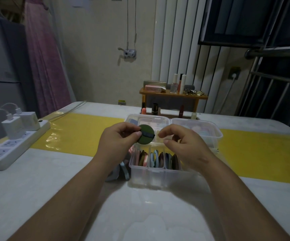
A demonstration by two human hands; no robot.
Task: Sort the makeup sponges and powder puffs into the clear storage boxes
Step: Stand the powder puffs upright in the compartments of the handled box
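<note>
the left hand (118, 141) pinches a round green puff (147, 136) by its edge and dark strap, holding it in the air over the far clear box (151, 121) on the counter (53, 180). the right hand (184, 145) hangs just beside the puff, fingers loosely curled, holding nothing. the near box (156, 173) holds puffs standing on edge; loose puffs (121, 171) lie left of it.

White table (53, 188), yellow strip (88, 133), power strip (10, 146), clear storage boxes (154, 173), loose puffs (118, 173)
</note>
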